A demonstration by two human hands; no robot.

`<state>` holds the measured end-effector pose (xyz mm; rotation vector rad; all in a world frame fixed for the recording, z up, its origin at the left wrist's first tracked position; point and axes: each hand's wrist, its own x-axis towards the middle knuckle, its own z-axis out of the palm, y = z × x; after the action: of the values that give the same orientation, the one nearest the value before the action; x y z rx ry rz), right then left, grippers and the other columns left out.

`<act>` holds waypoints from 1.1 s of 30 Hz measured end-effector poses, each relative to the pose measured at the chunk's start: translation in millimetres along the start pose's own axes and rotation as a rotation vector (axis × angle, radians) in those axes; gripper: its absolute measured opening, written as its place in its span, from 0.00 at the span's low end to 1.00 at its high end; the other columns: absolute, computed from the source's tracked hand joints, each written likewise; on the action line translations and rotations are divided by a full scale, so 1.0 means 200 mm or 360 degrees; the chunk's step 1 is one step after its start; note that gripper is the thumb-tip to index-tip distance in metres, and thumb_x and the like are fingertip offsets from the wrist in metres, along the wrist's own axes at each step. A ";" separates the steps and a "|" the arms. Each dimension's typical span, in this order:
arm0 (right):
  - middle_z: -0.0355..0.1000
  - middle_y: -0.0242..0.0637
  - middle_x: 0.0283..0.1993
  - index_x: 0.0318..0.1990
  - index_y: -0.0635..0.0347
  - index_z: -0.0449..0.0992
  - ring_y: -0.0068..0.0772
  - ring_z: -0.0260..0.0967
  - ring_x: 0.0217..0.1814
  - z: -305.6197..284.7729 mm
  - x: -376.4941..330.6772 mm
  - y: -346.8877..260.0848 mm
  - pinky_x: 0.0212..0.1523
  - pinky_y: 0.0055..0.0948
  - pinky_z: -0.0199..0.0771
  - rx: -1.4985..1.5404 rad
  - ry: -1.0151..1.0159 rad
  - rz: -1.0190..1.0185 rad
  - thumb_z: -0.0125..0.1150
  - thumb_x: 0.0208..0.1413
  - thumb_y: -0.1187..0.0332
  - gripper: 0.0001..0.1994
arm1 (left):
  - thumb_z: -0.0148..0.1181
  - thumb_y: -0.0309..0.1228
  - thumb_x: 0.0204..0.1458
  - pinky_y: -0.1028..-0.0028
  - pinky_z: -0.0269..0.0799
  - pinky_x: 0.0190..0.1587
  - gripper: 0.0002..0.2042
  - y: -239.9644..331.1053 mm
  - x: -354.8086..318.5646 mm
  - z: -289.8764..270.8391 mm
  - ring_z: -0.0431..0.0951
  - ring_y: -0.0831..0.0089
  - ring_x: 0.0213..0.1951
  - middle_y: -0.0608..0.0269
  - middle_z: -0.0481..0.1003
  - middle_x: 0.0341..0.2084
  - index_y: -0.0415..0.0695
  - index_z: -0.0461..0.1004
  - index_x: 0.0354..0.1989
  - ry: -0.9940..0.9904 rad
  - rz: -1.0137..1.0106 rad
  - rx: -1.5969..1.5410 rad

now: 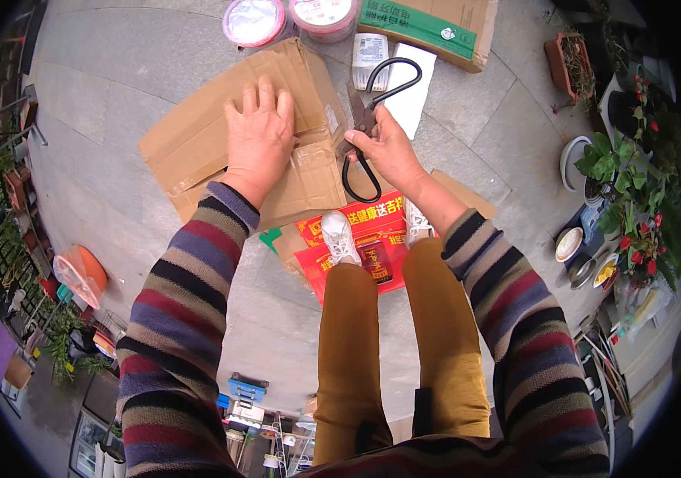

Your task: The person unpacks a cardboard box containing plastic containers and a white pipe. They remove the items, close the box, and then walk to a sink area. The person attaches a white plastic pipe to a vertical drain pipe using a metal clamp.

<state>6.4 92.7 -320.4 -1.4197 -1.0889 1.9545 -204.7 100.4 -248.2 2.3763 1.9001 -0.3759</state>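
My left hand [261, 134] lies palm down on a brown cardboard box [189, 139], its fingers stretched out and slightly apart. The box looks creased and partly flattened, with strips of clear tape on it. In my right hand [391, 153] is a pair of scissors [365, 119] with dark blades and black loop handles. I grip them around the pivot, not through the loops. One loop points up and to the right, the other down beside the box's right edge. The blade tips sit close to the box; whether they touch it I cannot tell.
Two round lidded tubs [254, 21], a small clear box [370, 60], white paper [412, 92] and a green-banded carton [428, 28] stand beyond the box. Red printed card [309, 267] lies under my shoes. Potted plants [635, 191] line the right; an orange bucket [90, 267] is left.
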 end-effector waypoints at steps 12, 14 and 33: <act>0.74 0.39 0.32 0.44 0.66 0.62 0.26 0.76 0.27 0.07 0.25 -0.18 0.26 0.23 0.76 -0.0029 -0.0047 0.0065 0.63 0.60 0.70 0.15 | 0.56 0.26 0.50 0.60 0.78 0.43 0.06 -0.11 -0.02 0.08 0.77 0.50 0.52 0.40 0.74 0.50 0.38 0.68 0.34 0.0226 0.0294 0.0107; 0.74 0.40 0.33 0.43 0.66 0.61 0.28 0.78 0.29 0.11 0.29 -0.20 0.26 0.23 0.76 0.0078 0.0055 0.0080 0.62 0.61 0.69 0.14 | 0.55 0.26 0.50 0.63 0.80 0.39 0.05 -0.11 -0.02 0.05 0.80 0.53 0.49 0.41 0.75 0.49 0.39 0.68 0.32 0.0222 0.0308 0.0091; 0.74 0.39 0.35 0.44 0.60 0.62 0.24 0.72 0.28 -0.19 -0.43 -0.30 0.27 0.23 0.74 0.0290 0.0244 0.0451 0.57 0.59 0.74 0.11 | 0.53 0.16 0.47 0.55 0.72 0.28 0.29 -0.59 -0.25 -0.37 0.77 0.47 0.27 0.45 0.74 0.23 0.41 0.63 0.62 0.0193 -0.0358 -0.0357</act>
<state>67.9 74.3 -229.3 -1.6615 -0.6516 2.0345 -318.9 94.8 -154.5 2.0939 2.1421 -0.0275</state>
